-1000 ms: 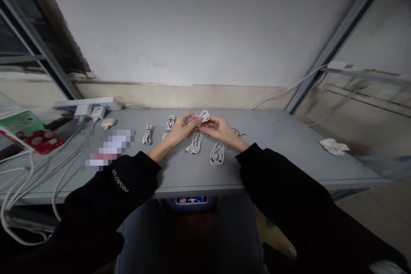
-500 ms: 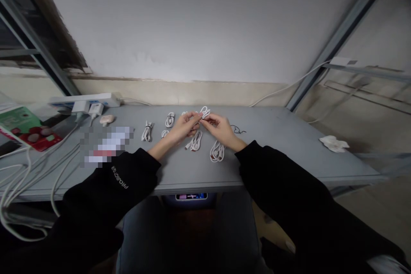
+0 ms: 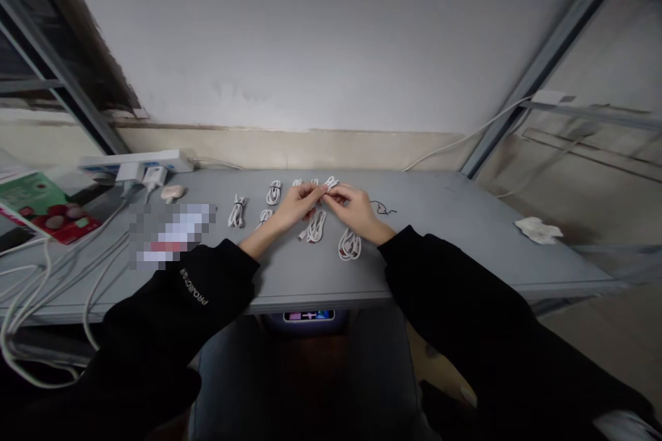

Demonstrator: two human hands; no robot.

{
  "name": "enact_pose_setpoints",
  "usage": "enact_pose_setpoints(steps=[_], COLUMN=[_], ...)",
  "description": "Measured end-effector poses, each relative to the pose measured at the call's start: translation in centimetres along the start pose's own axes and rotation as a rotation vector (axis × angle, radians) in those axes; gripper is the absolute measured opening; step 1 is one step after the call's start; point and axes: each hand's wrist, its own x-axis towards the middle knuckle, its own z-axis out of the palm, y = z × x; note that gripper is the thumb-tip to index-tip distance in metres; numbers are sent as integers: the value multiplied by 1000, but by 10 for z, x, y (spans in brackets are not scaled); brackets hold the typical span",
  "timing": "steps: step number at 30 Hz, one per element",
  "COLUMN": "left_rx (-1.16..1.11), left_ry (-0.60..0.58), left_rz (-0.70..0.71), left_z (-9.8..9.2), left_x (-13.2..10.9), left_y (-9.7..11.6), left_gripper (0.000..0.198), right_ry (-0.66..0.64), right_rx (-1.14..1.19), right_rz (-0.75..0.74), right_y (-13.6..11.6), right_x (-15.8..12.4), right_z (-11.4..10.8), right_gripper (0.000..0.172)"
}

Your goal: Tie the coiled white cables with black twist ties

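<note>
My left hand (image 3: 292,210) and my right hand (image 3: 352,212) meet at the middle of the grey table (image 3: 445,248), fingertips close together. Between their fingers they pinch a small bundle of white cable (image 3: 325,187), partly hidden by the fingers. Several coiled white cables lie in a loose row around them. One coil (image 3: 315,227) sits just below my hands, and another (image 3: 349,245) lies under my right wrist. Further left are a coil (image 3: 237,212) and one (image 3: 274,193). A thin dark wire (image 3: 383,208) lies just right of my right hand.
A white power strip (image 3: 135,161) with plugged-in chargers stands at the back left. Bundled white cables (image 3: 31,303) hang over the left edge. A green and red package (image 3: 49,210) lies far left, a crumpled tissue (image 3: 538,230) right, and a blurred patch (image 3: 170,236) covers something.
My hands have drawn closer together, with the fingers now meeting over the cable bundle. The view has tilted slightly.
</note>
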Motion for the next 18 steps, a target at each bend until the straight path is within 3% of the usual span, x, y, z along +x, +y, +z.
enact_pose_setpoints(steps=[4,12,18], left_rx=[-76,-313,-454], left_ry=[-13,-67,-128], left_rz=[-37,-237,-304], left_z=[-2,-4,-5], left_x=[3,2,1], left_y=[-4,-2,4], left_gripper=[41,39,31], right_ry=[-46,-37,110], right_rx=[23,50,-135], right_rz=[0,38,-94], right_y=[-2,0,2], right_x=[0,0,1], right_z=[-3,-3,-6], right_gripper=[16,7,4])
